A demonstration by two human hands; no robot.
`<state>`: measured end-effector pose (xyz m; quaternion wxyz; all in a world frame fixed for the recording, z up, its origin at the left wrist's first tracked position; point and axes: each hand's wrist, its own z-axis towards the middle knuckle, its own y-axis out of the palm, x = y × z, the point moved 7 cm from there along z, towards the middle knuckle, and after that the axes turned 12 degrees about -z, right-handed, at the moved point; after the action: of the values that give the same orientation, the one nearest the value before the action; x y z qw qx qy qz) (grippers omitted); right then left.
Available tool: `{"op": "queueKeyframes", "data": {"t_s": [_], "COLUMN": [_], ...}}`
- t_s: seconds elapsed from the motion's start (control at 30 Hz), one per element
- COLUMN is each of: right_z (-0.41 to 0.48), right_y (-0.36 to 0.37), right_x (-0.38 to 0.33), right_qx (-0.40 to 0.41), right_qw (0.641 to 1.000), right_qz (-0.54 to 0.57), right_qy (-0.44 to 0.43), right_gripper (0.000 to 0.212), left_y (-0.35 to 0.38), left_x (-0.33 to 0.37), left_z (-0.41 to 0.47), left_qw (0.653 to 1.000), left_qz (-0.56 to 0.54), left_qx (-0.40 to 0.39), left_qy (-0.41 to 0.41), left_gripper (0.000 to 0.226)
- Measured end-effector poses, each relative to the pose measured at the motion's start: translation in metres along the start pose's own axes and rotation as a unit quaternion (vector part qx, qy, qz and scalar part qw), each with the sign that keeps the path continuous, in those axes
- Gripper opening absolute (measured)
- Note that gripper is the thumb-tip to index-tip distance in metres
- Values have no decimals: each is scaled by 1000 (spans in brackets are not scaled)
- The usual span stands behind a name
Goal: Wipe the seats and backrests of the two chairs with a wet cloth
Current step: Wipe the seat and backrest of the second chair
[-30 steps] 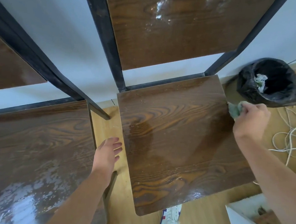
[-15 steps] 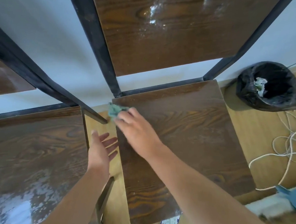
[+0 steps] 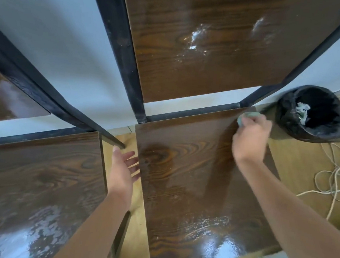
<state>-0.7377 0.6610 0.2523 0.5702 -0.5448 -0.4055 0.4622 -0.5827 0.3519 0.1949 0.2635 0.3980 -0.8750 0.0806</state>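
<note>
A green cloth [image 3: 247, 116] is gripped in the right hand [image 3: 250, 139], fingers curled around it, and pressed on the far right corner of the right chair seat [image 3: 197, 185] (motion blur here). The left hand [image 3: 122, 171] is held flat, fingers spread wide, over the gap between that seat and the left chair seat [image 3: 35, 182]. White smears are seen on the right backrest [image 3: 204, 38]. A black-lined bin [image 3: 316, 113] is placed on the floor just beside the seat's corner.
</note>
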Motion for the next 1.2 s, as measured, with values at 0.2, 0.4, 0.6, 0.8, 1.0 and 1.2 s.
{"op": "queueKeyframes", "data": {"t_s": [0.2,0.4,0.6,0.8,1.0,1.2], "right_z": [-102,-194,-143,-127,-327,-223], "right_y": [8,20,-23,6,-19,-46], "right_x": [-181,-227,-143,-134,-101,-89], "right_qx": [-51,-127,-50,-65,-282,-98], "right_qw": [967,893,951,967,798,910], "right_qz": [106,96,212,138,179,252], "right_qy": [-226,-420,-221,-203,-501,-315], "right_gripper": [39,23,35,31,20,32], "left_y": [-4,-16,-35,-43,-47,-51], "left_x": [6,-1,-4,-7,-11,-25], "left_z": [0,-5,0,-2,-4,-4], "left_qw": [999,996,1000,1000,997,993], "left_qz": [-14,-85,-14,19,58,93], "left_qx": [22,19,13,-2,-47,-72], "left_qy": [20,-29,1,2,0,-7], "left_gripper": [62,77,85,84,85,78]}}
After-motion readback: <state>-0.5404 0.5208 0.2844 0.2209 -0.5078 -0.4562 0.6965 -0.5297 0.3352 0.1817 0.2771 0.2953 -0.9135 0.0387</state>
